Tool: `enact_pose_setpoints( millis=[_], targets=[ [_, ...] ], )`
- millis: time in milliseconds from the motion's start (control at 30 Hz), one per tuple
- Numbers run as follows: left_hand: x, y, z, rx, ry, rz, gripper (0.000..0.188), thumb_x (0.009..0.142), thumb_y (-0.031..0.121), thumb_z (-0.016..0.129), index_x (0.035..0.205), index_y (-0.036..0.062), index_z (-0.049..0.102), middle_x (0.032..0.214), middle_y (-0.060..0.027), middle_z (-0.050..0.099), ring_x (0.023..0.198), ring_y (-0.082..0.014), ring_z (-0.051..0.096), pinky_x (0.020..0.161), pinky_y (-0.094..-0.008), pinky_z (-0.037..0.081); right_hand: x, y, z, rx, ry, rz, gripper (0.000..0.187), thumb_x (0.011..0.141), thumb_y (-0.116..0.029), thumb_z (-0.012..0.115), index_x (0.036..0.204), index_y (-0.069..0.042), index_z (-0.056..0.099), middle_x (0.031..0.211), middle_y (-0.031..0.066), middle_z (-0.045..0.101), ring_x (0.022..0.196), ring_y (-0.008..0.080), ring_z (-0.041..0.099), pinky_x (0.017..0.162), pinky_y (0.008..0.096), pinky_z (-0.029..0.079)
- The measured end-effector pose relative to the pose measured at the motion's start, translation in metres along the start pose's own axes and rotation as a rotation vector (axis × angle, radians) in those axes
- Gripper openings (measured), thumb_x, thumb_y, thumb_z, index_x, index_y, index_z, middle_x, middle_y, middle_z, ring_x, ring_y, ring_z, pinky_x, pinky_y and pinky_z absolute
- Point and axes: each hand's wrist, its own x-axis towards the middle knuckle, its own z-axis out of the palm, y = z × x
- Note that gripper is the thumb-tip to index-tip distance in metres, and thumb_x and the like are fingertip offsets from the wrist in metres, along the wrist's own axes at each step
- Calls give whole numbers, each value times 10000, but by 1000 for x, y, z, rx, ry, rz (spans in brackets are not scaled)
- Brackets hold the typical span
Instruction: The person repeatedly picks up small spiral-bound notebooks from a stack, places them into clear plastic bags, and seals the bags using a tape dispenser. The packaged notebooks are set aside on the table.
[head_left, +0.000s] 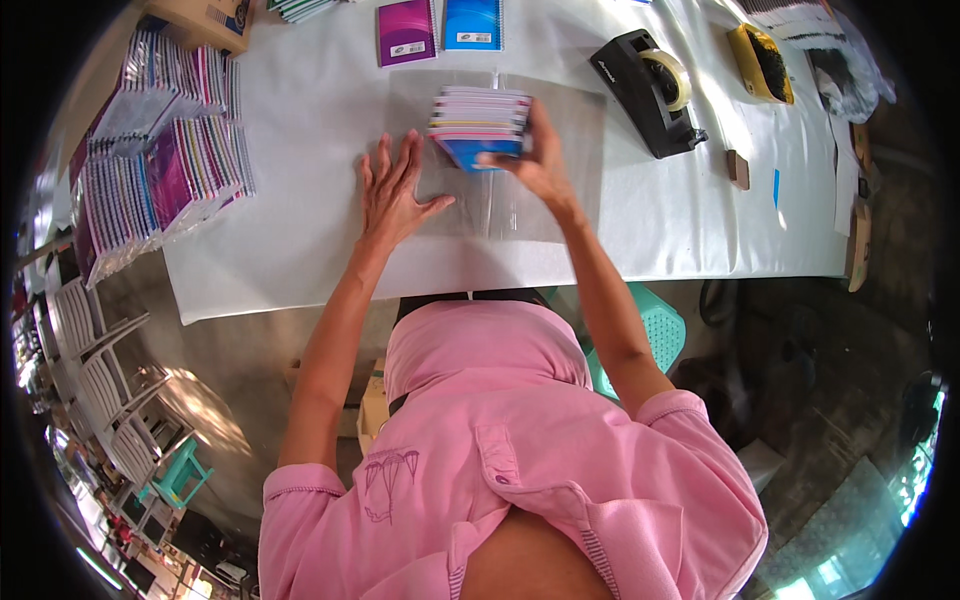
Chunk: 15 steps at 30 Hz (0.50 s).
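Two hands work at upper centre of the frame: the right hand (535, 160) pinches a stack of notebooks (480, 125) on a clear plastic sheet (560, 200) on the counter (300, 150). Light but prone to slide apart, the stack seems best gripped across its edges. The left hand (392, 195) lies flat with fingers spread, pressing the slippery sheet; both arms reach forward.

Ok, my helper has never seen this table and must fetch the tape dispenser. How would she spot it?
Start at the white-covered table. Go to its far right part, beyond the stack of thin notebooks in the right hand. The black plastic tape dispenser lies there, the only dark, chunky thing carrying a clear tape roll.
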Motion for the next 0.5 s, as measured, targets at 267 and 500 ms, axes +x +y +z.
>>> enact_pose_setpoints(
  millis=[267, 500],
  targets=[
    [10, 20, -13, 105, -79, 28, 894, 714, 482, 744, 1420, 70, 382, 1494, -77, 336, 1388, -361, 260, 1057, -633, 217, -56, -18, -128, -196, 302, 62, 704, 595, -48, 870, 1176, -21, 472, 1085, 120, 610, 996, 206, 604, 902, 327, 490],
    [10, 53, 20, -42, -102, 77, 635, 847, 147, 630, 1428, 93, 379, 1461, -174, 361, 1365, -360, 326, 1063, -597, 261, -52, -67, -85, -116, 372, -8, 754, 561, -99, 900, 1177, -22, 473, 1083, 101, 596, 1003, 196, 585, 914, 330, 479]
  ],
)
